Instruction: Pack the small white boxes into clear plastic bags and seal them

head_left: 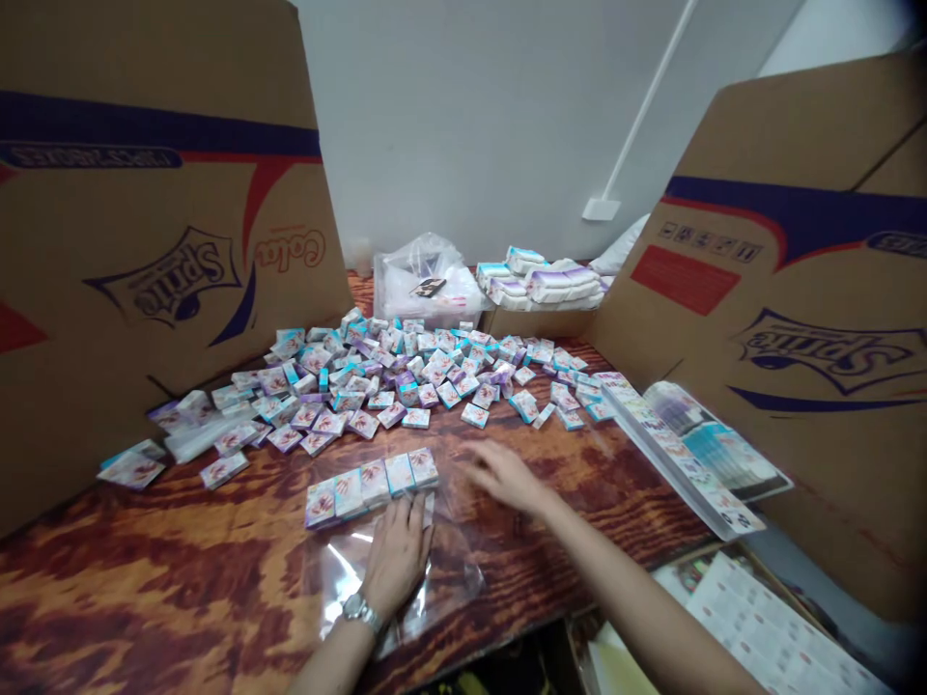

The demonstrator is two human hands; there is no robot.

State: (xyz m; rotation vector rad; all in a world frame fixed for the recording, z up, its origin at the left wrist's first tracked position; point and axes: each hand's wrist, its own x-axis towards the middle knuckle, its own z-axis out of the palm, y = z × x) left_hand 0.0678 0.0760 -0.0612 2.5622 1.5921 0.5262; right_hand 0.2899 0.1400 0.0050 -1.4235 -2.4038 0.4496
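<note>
A row of several small white, blue and purple boxes [372,490] lies side by side on the table in front of me. My left hand [400,552], with a watch on its wrist, rests flat with fingers stretched, the tips touching the near edge of that row. Under this hand is a clear plastic bag [456,579] spread on the wood. My right hand [505,477] hovers to the right of the row, slightly blurred, fingers apart and holding nothing. Beyond both hands is a large heap of similar loose boxes [435,370].
Tall cardboard cartons flank the table, one left [159,386] and one right [811,290]. At the back are a plastic tub [427,290] and wrapped packs [536,280]. A long printed sheet [681,463] and stacked packets [716,449] lie right. The dark wooden table [145,598] ends near me.
</note>
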